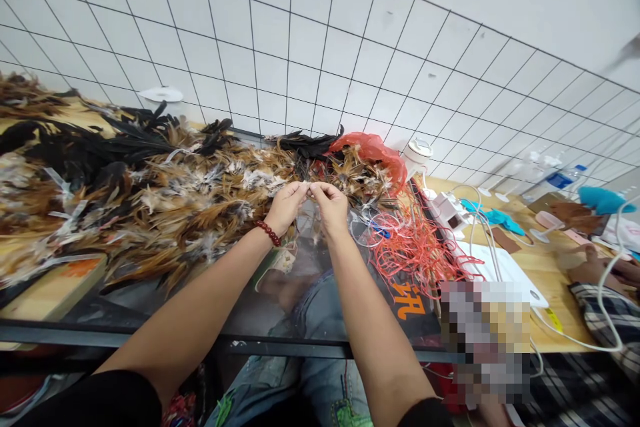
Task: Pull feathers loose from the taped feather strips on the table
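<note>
My left hand, with a dark red bead bracelet at the wrist, is pinched closed. Its fingertips meet those of my right hand, which is pinched too. Whatever is between them is too small to make out. Just beyond and to the left spreads a large heap of brown, white and black feathers. More brown feathers lie behind my right hand, against a red plastic bag. A tangle of thin red cord lies to its right.
A wire grid rises behind the table. On the right are a white lidded container, white plugs and cables, a white flat board and blue feathers. Another person's hand and plaid sleeve are at the far right.
</note>
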Motion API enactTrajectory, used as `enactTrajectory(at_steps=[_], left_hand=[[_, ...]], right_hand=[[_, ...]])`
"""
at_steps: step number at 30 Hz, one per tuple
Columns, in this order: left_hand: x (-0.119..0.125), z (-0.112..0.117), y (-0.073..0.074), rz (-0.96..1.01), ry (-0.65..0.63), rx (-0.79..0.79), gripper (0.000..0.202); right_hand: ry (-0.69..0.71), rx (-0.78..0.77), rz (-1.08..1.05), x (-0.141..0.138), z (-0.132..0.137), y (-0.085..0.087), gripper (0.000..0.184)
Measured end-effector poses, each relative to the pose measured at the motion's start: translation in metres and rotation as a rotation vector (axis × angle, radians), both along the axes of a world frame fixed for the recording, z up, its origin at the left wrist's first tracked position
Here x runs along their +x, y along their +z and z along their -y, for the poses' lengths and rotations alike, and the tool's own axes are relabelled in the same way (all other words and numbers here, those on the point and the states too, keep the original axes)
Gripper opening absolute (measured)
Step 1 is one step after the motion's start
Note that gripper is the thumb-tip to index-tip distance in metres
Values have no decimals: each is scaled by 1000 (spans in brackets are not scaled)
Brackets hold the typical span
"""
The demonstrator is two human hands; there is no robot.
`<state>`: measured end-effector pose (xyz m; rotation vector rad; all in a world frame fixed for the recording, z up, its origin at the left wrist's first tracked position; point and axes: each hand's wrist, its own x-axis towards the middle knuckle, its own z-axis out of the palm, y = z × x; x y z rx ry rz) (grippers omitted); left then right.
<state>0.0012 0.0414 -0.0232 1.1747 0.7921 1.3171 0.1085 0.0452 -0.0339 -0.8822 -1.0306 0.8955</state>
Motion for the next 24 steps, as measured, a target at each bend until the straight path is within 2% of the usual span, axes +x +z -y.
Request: enactTrajectory(at_steps=[7,12,15,19,24], left_hand=[[-1,-4,-6,-110,-9,57,41],[-2,-2,-1,-77,-75,-16,39],[-1,2,4,-49,-86,-70,39],[1,4,6,-18,-107,-86,39],[1,5,6,17,-114,-88,41]], right_hand=[[-13,55,129,10,-2,0,15],[57,-94,17,20,-3,0,32],[28,25,120,25,-1,2,36],[82,218,373,25,5,7,37],[132,230,461,23,8,10,39]])
